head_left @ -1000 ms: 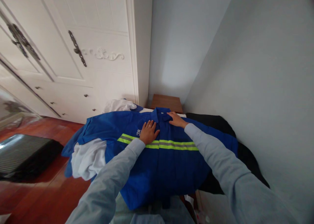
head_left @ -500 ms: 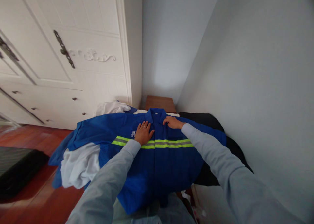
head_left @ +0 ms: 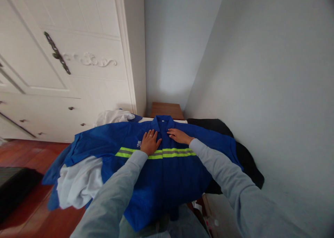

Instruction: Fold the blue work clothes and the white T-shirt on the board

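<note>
A blue work jacket [head_left: 156, 182] lies spread out, front side up, with its collar away from me. A yellow-green and grey reflective band [head_left: 177, 152] crosses its chest. My left hand [head_left: 150, 142] rests flat on the chest beside the white lettering [head_left: 139, 144], fingers spread, a ring on one finger. Just below the collar [head_left: 163, 122], my right hand [head_left: 179, 136] lies on the other side of the front placket with its fingers stretched out. What lies under the jacket is mostly hidden.
White crumpled cloth [head_left: 79, 182] hangs at the left, with more white cloth [head_left: 113, 116] behind. Black fabric [head_left: 249, 161] sticks out on the right. Close by stand a white wardrobe [head_left: 104, 88], a brown wooden surface [head_left: 167, 109] and a grey wall [head_left: 261, 74].
My right hand has gone from pinched fingers at the collar to outstretched fingers on the cloth, slightly lower. My left hand stays flat on the chest. The view has turned slightly right.
</note>
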The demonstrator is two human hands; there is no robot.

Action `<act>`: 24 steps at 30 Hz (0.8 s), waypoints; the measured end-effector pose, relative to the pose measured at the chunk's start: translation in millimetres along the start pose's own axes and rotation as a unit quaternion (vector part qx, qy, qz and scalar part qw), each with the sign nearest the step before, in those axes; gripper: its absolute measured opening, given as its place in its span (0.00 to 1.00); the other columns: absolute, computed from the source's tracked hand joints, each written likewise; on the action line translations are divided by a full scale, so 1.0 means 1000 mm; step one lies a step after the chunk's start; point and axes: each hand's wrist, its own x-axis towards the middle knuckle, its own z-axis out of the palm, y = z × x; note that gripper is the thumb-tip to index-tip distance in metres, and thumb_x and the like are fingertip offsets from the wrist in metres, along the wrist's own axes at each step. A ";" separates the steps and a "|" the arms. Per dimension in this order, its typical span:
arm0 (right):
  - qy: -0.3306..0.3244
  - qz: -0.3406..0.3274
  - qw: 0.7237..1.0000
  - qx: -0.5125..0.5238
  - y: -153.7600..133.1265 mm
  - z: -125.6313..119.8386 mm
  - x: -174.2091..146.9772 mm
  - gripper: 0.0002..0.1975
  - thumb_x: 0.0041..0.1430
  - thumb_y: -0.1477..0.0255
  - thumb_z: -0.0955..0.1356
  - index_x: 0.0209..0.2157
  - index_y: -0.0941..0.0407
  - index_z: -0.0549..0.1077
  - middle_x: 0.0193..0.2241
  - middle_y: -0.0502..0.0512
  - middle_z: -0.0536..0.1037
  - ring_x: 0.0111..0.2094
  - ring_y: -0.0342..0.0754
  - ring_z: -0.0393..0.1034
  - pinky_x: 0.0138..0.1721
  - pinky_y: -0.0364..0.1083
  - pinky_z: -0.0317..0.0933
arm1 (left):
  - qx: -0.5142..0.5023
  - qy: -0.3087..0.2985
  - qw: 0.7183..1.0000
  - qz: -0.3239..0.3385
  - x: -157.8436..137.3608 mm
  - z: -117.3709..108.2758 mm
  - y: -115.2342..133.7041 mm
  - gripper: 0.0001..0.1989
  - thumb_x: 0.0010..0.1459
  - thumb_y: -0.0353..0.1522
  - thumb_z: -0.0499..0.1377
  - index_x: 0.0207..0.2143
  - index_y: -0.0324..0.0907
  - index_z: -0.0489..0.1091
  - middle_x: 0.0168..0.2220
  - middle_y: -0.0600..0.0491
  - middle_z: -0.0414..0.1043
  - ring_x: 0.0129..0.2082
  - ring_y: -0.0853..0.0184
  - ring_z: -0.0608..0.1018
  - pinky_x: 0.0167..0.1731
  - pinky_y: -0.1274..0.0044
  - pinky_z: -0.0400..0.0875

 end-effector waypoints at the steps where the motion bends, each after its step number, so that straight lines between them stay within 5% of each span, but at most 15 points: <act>1: 0.001 0.004 1.000 0.005 -0.002 0.000 -0.006 0.20 0.68 0.74 0.64 0.59 0.59 0.74 0.64 0.67 0.69 0.66 0.58 0.62 0.67 0.58 0.54 | 0.000 0.000 1.000 0.004 0.000 0.000 0.000 0.31 0.70 0.45 0.45 0.66 0.38 0.63 0.68 0.39 0.60 0.69 0.51 0.61 0.67 0.59 0.55; 5: -0.016 0.012 1.000 0.023 -0.012 -0.005 -0.047 0.23 0.64 0.71 0.69 0.61 0.57 0.73 0.65 0.63 0.68 0.67 0.55 0.60 0.68 0.54 0.54 | 0.007 -0.006 1.000 0.003 0.002 -0.001 0.000 0.32 0.70 0.45 0.44 0.67 0.35 0.63 0.68 0.37 0.59 0.70 0.49 0.60 0.67 0.57 0.54; 11: -0.046 0.039 0.991 0.120 -0.030 -0.015 -0.151 0.30 0.63 0.59 0.71 0.64 0.52 0.69 0.66 0.58 0.66 0.67 0.57 0.60 0.68 0.54 0.54 | 0.014 -0.021 1.000 0.010 0.005 -0.002 -0.001 0.34 0.70 0.45 0.43 0.67 0.31 0.62 0.69 0.36 0.58 0.70 0.47 0.60 0.67 0.56 0.53; 16: 0.113 0.157 0.974 0.115 -0.009 -0.023 -0.225 0.26 0.65 0.61 0.69 0.62 0.53 0.71 0.66 0.60 0.66 0.68 0.59 0.57 0.69 0.59 0.50 | 0.008 -0.019 1.000 0.007 0.005 -0.003 0.001 0.34 0.69 0.45 0.43 0.67 0.31 0.62 0.68 0.36 0.58 0.70 0.47 0.60 0.67 0.56 0.53; 20: 0.286 0.336 0.893 0.082 0.024 -0.039 -0.261 0.20 0.63 0.68 0.67 0.55 0.55 0.75 0.57 0.63 0.75 0.59 0.59 0.70 0.64 0.61 0.59 | 0.010 -0.018 1.000 0.008 0.006 -0.003 0.002 0.34 0.69 0.45 0.43 0.67 0.31 0.62 0.68 0.35 0.59 0.69 0.46 0.60 0.66 0.56 0.54; 24: 0.315 0.505 0.797 0.103 0.039 -0.055 -0.287 0.24 0.64 0.64 0.67 0.58 0.60 0.70 0.57 0.70 0.73 0.60 0.62 0.68 0.61 0.61 0.62 | 0.018 -0.023 1.000 0.012 0.007 -0.002 0.001 0.34 0.69 0.45 0.44 0.67 0.30 0.61 0.68 0.35 0.58 0.69 0.46 0.60 0.66 0.56 0.54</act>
